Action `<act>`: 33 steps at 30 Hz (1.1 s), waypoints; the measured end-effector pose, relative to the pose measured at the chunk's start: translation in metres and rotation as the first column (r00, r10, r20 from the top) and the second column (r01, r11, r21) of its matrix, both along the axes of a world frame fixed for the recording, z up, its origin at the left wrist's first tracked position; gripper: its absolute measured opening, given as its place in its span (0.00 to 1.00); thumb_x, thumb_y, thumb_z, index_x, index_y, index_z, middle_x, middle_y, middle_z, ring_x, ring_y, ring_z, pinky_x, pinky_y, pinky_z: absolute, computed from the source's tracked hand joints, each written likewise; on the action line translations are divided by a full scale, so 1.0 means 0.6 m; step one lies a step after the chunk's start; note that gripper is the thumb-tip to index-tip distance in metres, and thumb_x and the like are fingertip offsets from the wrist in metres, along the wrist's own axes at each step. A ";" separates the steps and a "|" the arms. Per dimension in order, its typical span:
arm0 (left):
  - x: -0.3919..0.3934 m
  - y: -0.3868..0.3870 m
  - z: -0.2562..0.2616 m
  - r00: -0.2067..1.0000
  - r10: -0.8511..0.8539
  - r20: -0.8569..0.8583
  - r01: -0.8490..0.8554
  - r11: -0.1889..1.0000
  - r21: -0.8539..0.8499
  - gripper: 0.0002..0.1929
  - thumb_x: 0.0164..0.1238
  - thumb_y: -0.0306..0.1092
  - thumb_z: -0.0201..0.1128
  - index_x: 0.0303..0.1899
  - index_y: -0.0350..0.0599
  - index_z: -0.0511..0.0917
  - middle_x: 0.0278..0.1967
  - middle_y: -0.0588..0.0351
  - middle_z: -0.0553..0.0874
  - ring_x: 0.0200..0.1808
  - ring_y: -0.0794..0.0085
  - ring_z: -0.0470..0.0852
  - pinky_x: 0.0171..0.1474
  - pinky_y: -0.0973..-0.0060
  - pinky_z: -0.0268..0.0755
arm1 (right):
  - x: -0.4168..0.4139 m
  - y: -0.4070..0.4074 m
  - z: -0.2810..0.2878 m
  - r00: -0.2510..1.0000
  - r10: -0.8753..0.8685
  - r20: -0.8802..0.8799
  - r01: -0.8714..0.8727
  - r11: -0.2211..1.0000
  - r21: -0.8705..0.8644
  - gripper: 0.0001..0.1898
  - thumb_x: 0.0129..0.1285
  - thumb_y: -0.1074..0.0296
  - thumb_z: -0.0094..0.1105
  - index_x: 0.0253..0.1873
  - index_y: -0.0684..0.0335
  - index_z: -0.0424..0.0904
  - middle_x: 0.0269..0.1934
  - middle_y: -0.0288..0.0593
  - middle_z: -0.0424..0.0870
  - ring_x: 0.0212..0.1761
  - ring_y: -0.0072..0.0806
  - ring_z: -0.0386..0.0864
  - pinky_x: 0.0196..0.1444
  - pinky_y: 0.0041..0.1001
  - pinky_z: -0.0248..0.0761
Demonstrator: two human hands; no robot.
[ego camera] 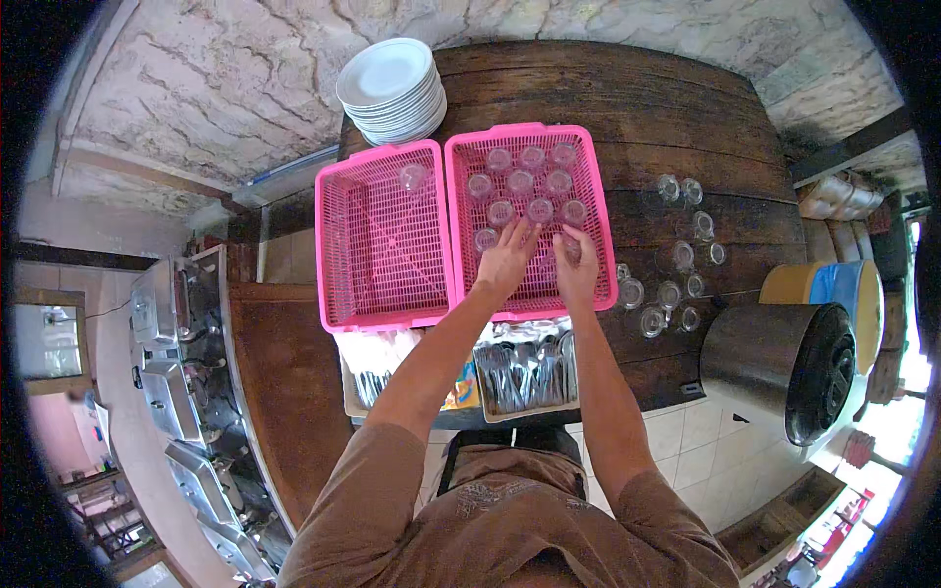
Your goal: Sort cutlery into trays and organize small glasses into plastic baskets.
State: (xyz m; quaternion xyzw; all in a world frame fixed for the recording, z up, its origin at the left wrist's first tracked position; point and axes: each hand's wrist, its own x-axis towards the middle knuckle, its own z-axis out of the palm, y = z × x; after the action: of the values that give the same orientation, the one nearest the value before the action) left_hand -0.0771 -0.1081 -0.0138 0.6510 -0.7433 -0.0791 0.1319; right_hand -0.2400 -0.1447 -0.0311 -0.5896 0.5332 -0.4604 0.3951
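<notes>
Two pink plastic baskets stand side by side on a dark wooden table. The right basket [604, 220] holds several upturned clear glasses [520, 181] in rows. My left hand [507, 257] reaches into it, its fingertips by a glass [539, 211] in the middle; whether it grips that glass cannot be told. My right hand [577, 261] is low in the same basket, thumb and fingers around a clear glass [570, 252], partly hidden. In the left basket [321, 250] one clear glass [412, 177] sits near the back right corner.
White plates [390, 81] are stacked behind the left basket. Several glass mugs [668, 295] stand on the table [632, 158] at right, near a large metal container with a black lid [822, 375]. Trays of cutlery [526, 375] lie before the baskets. Chafing dishes [170, 400] line the left.
</notes>
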 end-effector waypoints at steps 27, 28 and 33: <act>-0.108 0.044 0.011 0.865 0.198 -0.462 -0.109 0.971 0.213 0.27 0.68 0.33 0.66 0.65 0.35 0.70 0.43 0.26 0.86 0.45 0.29 0.86 0.50 0.40 0.81 | -0.020 -0.014 -0.003 0.916 0.049 -0.399 -0.083 0.994 -0.067 0.35 0.53 0.78 0.75 0.68 0.61 0.75 0.65 0.57 0.78 0.69 0.56 0.74 0.70 0.46 0.68; -0.106 0.044 0.008 0.867 0.227 -0.444 -0.164 0.971 0.176 0.26 0.68 0.34 0.66 0.64 0.34 0.71 0.45 0.25 0.86 0.47 0.28 0.86 0.51 0.39 0.80 | -0.022 -0.009 0.006 0.948 0.042 -0.314 -0.076 0.993 -0.096 0.35 0.53 0.78 0.74 0.68 0.62 0.75 0.65 0.58 0.77 0.69 0.57 0.73 0.71 0.46 0.68; -0.152 0.049 0.064 0.935 0.221 -0.276 -0.286 0.932 -0.224 0.20 0.73 0.34 0.62 0.62 0.35 0.74 0.50 0.30 0.82 0.49 0.34 0.83 0.51 0.45 0.77 | -0.094 0.041 0.089 0.946 0.100 -0.310 -0.154 0.976 -0.155 0.30 0.58 0.75 0.71 0.66 0.64 0.74 0.63 0.59 0.78 0.69 0.57 0.74 0.73 0.44 0.69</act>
State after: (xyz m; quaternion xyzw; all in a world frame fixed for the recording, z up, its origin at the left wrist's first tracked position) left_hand -0.1686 -0.0789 0.0246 0.7042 -0.6340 -0.0432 0.3167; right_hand -0.2967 -0.1202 0.0224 -0.7187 0.5046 -0.3847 0.2844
